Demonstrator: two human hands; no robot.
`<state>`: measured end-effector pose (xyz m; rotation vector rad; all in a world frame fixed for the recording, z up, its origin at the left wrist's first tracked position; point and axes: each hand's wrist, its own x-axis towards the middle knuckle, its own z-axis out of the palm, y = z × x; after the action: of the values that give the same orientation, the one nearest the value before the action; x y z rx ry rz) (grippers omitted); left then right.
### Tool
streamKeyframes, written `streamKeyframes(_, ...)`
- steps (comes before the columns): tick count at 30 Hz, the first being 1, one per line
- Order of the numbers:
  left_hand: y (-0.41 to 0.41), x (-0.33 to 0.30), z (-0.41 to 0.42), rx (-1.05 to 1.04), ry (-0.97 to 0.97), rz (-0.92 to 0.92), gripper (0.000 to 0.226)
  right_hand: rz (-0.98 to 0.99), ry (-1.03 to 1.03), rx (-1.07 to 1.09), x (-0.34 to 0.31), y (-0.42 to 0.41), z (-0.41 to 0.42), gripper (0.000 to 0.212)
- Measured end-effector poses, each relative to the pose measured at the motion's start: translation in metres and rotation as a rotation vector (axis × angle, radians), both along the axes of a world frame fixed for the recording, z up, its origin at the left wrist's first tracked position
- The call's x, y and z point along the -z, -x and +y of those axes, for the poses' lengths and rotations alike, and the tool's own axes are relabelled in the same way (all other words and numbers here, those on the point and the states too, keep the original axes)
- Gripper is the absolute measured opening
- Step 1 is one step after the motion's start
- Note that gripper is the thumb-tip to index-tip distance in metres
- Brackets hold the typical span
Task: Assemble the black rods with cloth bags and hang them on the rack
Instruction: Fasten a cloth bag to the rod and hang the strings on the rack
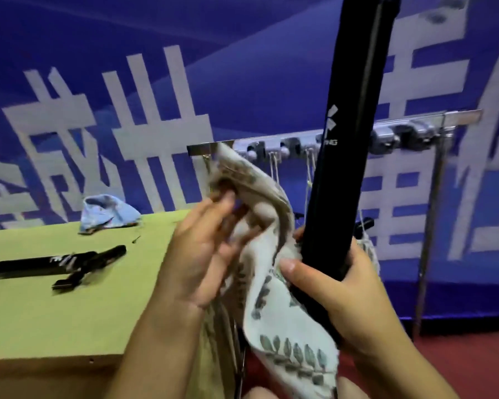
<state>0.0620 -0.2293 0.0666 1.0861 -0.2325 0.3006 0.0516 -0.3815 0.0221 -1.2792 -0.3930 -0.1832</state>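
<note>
Right hand clenched round the lower part of the black rod, thumb across the front; the rod stands nearly upright, top leaning slightly right and running out of the upper edge of the view. Left hand pinches a fold of the cream cloth bag with the leaf print, fingers curled into the fabric near its upper edge. The bag drapes between the two hands, touching the rod's lower end just beside the right thumb; whether the rod's foot is already inside the bag's mouth cannot be told, as the fabric is bunched and blurred. Judgement: step in hand is dressing this rod with the bag. To do it well, left grip should find and spread the mouth first, not a mid-fold; right grip holds the rod steady and lets cloth slide along it, shifting only once the fabric is past the fingers. Keep any drawstring free for hanging. On the green worktop to the left lies a second black rod, bare, and further back a blue cloth bag, crumpled; these look like the next pair. Behind the rod, the metal rack with clips, cords already hanging from it. Blue banner behind all.
</note>
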Motion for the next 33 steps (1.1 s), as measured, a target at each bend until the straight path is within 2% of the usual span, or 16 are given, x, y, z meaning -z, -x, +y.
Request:
streamKeyframes(3, -0.007, 0.044, -0.004, -0.253, -0.526, 0.141, 0.010, -0.028, 0.070, 0.022, -0.008, 0.005, -0.013, 0.032)
streamKeyframes(4, -0.008, 0.054, 0.000, -0.378, -0.602, 0.142, 0.012, -0.035, 0.082, 0.043, -0.008, 0.004, -0.015, 0.034)
streamKeyframes(6, 0.002, 0.060, 0.006, -0.578, -0.571, 0.063, 0.026, -0.030, 0.084, 0.098, -0.006, -0.002, -0.013, 0.031)
streamKeyframes(7, 0.014, 0.059, 0.006, -0.553, -0.538, -0.015, 0.037, -0.022, 0.079, 0.129, -0.004, -0.004, -0.009, 0.028)
streamKeyframes(9, 0.029, 0.053, 0.001, -0.305, -0.623, -0.111, 0.052, -0.032, 0.091, 0.182, -0.001, -0.009, 0.001, 0.028)
streamKeyframes(11, 0.032, 0.049, -0.005, -0.054, -0.780, -0.079, 0.053, -0.051, 0.111, 0.195, 0.002, -0.014, 0.007, 0.028)
streamKeyframes(12, 0.029, 0.051, -0.006, -0.026, -0.801, -0.049, 0.050, -0.050, 0.113, 0.180, 0.002, -0.016, 0.008, 0.028)
streamKeyframes(15, 0.013, 0.064, -0.002, -0.094, -0.789, 0.033, 0.046, -0.025, 0.082, 0.057, 0.003, -0.019, 0.005, 0.028)
streamKeyframes(19, 0.007, 0.071, -0.001, 0.137, -0.685, 0.015, 0.044, 0.012, 0.092, -0.075, 0.010, -0.025, 0.005, 0.030)
streamKeyframes(21, 0.006, 0.069, 0.000, 0.115, -0.664, 0.035, 0.045, 0.022, 0.115, -0.125, 0.014, -0.029, 0.006, 0.031)
streamKeyframes(23, 0.001, 0.072, 0.001, 0.062, -0.551, 0.112, 0.041, 0.033, 0.156, -0.147, 0.019, -0.032, 0.006, 0.031)
streamKeyframes(27, -0.009, 0.075, 0.003, 0.079, -0.176, 0.233, 0.049, 0.006, 0.302, 0.016, 0.027, -0.037, 0.008, 0.030)
streamKeyframes(33, -0.012, 0.073, 0.015, 0.203, -0.020, 0.151, 0.053, 0.013, 0.446, 0.156, 0.039, -0.045, 0.006, 0.030)
